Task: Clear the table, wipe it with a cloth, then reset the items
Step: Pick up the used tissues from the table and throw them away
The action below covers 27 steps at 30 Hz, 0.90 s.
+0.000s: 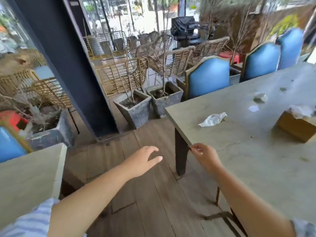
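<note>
Left hand: forearm extended forward, palm down, fingers spread and loosely curved, holding nothing; it hovers over the wooden floor, just left of the table corner. Right hand: forearm angled in from the lower right, fingertips curled at the table's near corner edge, touching or pinching the rim (grip not clearly resolved; no object seen in it).

Table surface: grey, stone-like, stained. A crumpled white napkin lies on it beyond the corner, near the left edge. Further in from the napkin sit a small grey crumpled wad and a pale scrap. A brown tissue box with white tissue at its top stands toward the table's right side, partly cut off by the frame.

Room: blue-backed chairs line the table's far side. Grey square planters with bare stems stand on the floor left of the table, beside a dark pillar. Rattan chairs behind. The view is blurred.
</note>
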### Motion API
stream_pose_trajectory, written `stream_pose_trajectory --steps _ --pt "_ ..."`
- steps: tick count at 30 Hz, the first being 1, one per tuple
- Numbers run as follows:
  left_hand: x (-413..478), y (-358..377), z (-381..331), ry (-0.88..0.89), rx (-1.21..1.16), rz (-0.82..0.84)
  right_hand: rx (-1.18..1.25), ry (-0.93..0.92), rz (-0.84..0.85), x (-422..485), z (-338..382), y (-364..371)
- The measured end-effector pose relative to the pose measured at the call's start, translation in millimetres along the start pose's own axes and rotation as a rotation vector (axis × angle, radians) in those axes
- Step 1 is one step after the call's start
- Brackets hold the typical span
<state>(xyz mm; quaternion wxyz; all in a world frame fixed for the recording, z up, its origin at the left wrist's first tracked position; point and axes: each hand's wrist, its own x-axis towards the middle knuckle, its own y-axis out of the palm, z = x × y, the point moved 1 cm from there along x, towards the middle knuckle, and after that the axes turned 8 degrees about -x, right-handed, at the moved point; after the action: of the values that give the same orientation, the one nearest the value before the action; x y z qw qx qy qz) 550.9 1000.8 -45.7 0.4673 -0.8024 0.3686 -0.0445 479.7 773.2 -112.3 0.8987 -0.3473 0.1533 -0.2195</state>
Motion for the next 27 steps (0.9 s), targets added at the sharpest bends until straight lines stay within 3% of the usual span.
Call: stream_pose_trajectory --steps 6,13,19,27 --pt "112 8 -19 0.186 0.003 0.154 0.048 0.179 -0.188 32 -41 -17" --pt "260 34 -91 0.399 0.02 0.337 0.029 0.305 -0.41 117 -95 -91" --pt "359 51 -140 0.553 0.05 0.456 0.046 0.396 -0.494 185 -123 -134" --pt "434 66 -141 0.656 0.17 0.544 0.061 0.504 -0.543 241 -139 -148"
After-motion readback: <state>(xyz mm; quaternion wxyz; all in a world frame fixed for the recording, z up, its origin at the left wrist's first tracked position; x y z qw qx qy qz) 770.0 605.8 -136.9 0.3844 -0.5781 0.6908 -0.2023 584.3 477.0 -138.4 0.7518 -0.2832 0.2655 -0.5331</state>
